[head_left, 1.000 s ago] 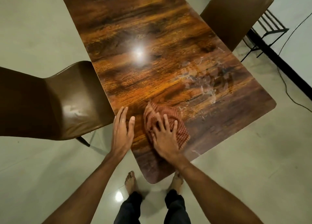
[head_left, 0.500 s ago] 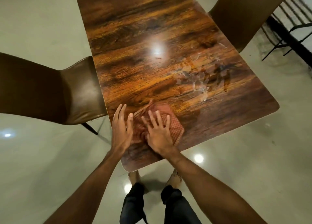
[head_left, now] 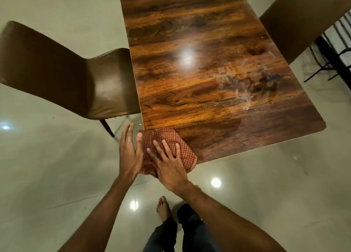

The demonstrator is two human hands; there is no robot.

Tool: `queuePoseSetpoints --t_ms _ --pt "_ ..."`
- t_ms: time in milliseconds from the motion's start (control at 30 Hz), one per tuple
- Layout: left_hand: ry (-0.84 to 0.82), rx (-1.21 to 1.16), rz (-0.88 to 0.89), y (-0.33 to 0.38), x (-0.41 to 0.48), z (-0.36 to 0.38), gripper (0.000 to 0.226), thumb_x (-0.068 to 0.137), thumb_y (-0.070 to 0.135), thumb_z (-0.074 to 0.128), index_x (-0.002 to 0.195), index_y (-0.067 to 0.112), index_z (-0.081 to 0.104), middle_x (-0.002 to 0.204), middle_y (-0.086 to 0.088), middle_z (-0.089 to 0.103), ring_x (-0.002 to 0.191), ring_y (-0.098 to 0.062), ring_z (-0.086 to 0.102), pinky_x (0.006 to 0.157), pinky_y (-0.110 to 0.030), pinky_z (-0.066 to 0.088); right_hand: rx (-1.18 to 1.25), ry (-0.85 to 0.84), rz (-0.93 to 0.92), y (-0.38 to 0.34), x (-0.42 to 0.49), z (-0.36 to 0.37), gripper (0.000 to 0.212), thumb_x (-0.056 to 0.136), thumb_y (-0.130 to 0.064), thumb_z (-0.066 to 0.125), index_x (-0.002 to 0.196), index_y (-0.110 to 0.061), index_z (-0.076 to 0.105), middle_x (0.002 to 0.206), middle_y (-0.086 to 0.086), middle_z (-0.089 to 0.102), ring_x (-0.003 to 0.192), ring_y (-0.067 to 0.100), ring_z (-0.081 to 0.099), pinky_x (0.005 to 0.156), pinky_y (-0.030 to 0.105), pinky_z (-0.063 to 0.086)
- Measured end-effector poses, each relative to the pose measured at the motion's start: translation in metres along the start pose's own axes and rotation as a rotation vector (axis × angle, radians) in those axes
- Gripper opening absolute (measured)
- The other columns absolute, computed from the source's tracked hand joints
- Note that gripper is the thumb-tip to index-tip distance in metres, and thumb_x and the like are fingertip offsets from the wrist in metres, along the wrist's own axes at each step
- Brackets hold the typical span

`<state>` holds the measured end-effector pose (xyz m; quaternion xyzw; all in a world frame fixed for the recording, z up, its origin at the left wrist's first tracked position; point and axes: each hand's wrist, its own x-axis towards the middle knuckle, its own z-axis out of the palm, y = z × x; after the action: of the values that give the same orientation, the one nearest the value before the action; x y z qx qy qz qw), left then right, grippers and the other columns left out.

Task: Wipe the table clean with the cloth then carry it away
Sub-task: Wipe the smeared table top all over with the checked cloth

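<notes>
A red checked cloth (head_left: 164,139) lies bunched on the near left corner of the glossy dark wooden table (head_left: 199,65), hanging slightly past the near edge. My right hand (head_left: 168,163) presses flat on top of the cloth with fingers spread. My left hand (head_left: 130,153) is cupped against the cloth's left side at the table corner, fingers straight, thumb touching the fabric. White smears (head_left: 241,86) mark the right part of the tabletop.
A brown padded chair (head_left: 62,75) stands at the table's left side, another brown chair (head_left: 303,17) at the right. A black metal rack (head_left: 336,61) is at the far right. My bare foot (head_left: 163,207) stands on the shiny tiled floor below.
My right hand has dragged the cloth toward the near left corner, so it now overhangs the edge. My left hand has moved off the tabletop to the cloth's side. The view has shifted right.
</notes>
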<state>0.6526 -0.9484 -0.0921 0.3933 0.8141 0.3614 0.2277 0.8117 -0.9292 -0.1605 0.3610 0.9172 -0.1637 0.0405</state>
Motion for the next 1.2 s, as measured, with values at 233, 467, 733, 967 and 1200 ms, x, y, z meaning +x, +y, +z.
queuePoseSetpoints --t_ms 233,467,733,967,1200 --pt "-0.017 -0.054 -0.036 -0.009 -0.025 -0.009 0.065 0.101 0.061 0.028 0.158 0.029 0.027 0.167 0.004 0.024 0.154 -0.016 0.022 0.122 -0.051 0.028 -0.050 -0.048 0.251 0.060 -0.049 -0.014 0.063 0.106 -0.039 0.030 0.166 -0.035 0.011 0.175 0.000 -0.006 0.161 0.027 -0.008 0.125 0.067 0.001" --pt "-0.068 -0.040 -0.043 -0.004 -0.041 -0.004 0.064 0.101 0.057 0.029 0.158 0.027 0.028 0.167 0.004 0.023 0.155 -0.016 0.019 0.123 -0.052 0.024 -0.042 -0.049 0.061 0.006 -0.039 -0.002 0.068 0.106 -0.045 0.036 0.166 -0.037 0.006 0.175 0.001 -0.006 0.161 0.031 -0.001 0.123 0.069 0.003" --pt "-0.077 -0.069 -0.029 0.025 -0.049 0.038 0.061 0.103 0.055 0.031 0.158 0.029 0.028 0.167 0.005 0.023 0.154 -0.022 0.022 0.121 -0.058 0.027 0.021 0.042 0.507 0.153 -0.075 -0.043 0.066 0.109 -0.042 0.030 0.163 -0.041 -0.008 0.170 -0.003 -0.021 0.160 0.029 -0.012 0.122 0.071 -0.004" --pt "-0.075 0.009 -0.019 0.106 -0.048 0.125 0.061 0.103 0.052 0.034 0.156 0.021 0.034 0.166 0.001 0.028 0.152 -0.019 0.026 0.123 -0.053 0.027 0.047 0.043 0.177 0.191 -0.076 -0.046 0.067 0.106 -0.048 0.031 0.165 -0.039 0.000 0.175 -0.004 -0.009 0.160 0.026 -0.007 0.123 0.068 0.008" --pt "-0.149 0.029 0.050 0.182 -0.036 0.212 0.058 0.105 0.044 0.038 0.157 0.019 0.033 0.167 0.001 0.025 0.154 -0.018 0.023 0.123 -0.052 0.027 0.083 0.111 0.665 0.369 -0.105 -0.098 0.064 0.109 -0.045 0.029 0.165 -0.037 0.002 0.175 0.003 -0.006 0.160 0.033 -0.007 0.122 0.071 0.001"
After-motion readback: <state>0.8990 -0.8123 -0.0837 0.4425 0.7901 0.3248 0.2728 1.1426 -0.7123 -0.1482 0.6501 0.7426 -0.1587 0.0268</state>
